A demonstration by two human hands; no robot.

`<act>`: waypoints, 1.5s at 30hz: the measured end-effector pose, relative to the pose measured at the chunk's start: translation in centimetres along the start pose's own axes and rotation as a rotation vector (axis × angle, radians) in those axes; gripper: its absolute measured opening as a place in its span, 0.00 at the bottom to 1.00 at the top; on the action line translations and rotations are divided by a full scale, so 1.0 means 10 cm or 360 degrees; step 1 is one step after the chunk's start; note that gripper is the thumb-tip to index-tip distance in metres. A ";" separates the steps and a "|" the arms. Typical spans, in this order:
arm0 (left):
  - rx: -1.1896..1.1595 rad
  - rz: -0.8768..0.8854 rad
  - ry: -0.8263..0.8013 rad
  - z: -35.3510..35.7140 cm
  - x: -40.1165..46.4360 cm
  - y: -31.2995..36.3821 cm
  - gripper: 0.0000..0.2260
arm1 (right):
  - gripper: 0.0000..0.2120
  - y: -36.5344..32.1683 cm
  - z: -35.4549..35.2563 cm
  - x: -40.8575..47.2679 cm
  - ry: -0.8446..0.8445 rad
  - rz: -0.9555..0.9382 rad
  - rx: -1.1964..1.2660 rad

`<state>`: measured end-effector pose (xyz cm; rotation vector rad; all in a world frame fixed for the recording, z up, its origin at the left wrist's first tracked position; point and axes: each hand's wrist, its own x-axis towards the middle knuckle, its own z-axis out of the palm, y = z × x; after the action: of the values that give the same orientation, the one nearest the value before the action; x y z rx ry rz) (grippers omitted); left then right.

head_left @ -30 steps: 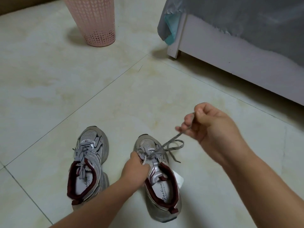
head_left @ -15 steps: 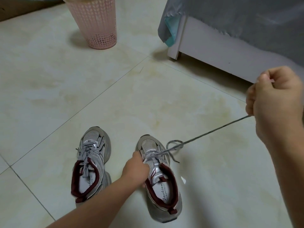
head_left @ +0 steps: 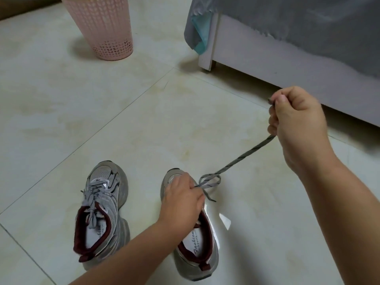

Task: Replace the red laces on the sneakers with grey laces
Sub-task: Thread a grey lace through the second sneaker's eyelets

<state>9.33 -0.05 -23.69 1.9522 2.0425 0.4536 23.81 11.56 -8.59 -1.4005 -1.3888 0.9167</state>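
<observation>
Two grey sneakers with dark red lining stand on the floor. The left sneaker (head_left: pixel 101 214) is laced with a grey lace. My left hand (head_left: pixel 182 199) lies over the front of the right sneaker (head_left: pixel 197 251), fingers curled down on its lacing area, which it hides. A grey lace (head_left: pixel 242 158) runs taut from under that hand up to my right hand (head_left: pixel 296 122), which grips it in a fist. A small loop and a loose lace end lie beside the shoe's toe. No red lace is visible.
A pink perforated basket (head_left: pixel 102 27) stands at the back left. A white bed frame (head_left: pixel 287 64) with a grey cover runs along the back right. A small white tag (head_left: pixel 225 220) lies right of the right sneaker. The floor is pale tile.
My right hand first pulled the lace far out to the right, then came back lower and closer. My left hand slid forward over the shoe's toe area.
</observation>
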 end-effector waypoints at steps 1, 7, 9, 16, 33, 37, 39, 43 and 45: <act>0.0071 -0.0071 -0.0044 0.01 0.05 -0.01 0.11 | 0.16 0.01 0.01 0.01 -0.0006 -0.0003 0.0013; 0.0223 -0.0271 -0.0290 -0.03 0.23 -0.17 0.13 | 0.16 0.14 0.15 -0.01 -0.0116 0.0043 -0.0028; 0.0041 -0.0207 -0.0280 -0.07 0.26 -0.20 0.08 | 0.15 0.23 0.19 -0.03 -0.0190 0.0096 -0.0139; -0.1188 -0.0276 -0.0734 -0.52 0.32 -0.18 0.13 | 0.12 0.65 0.27 -0.17 -0.0439 0.0254 -0.0493; -0.1717 -0.0456 -0.0607 -0.89 0.31 -0.31 0.12 | 0.11 1.01 0.34 -0.31 -0.0622 0.0375 -0.0695; -0.1941 -0.0955 -0.0047 -1.01 0.30 -0.50 0.15 | 0.17 1.03 0.33 -0.34 -0.0750 0.0332 -0.0917; -0.1555 -0.1130 0.0096 -0.95 0.25 -0.65 0.14 | 0.19 1.05 0.34 -0.35 -0.0790 0.0307 -0.1016; -0.1022 -0.1227 -0.0252 -0.71 0.10 -0.87 0.08 | 0.16 1.12 0.42 -0.42 -0.0973 0.0152 -0.1162; -0.0733 -0.1253 -0.0425 -0.61 0.06 -0.93 0.09 | 0.14 1.15 0.51 -0.53 -0.1074 0.0103 -0.1064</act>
<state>-1.63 0.04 -21.95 0.8058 2.0806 0.3913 21.99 7.68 -21.54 -1.6995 -2.3236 1.0748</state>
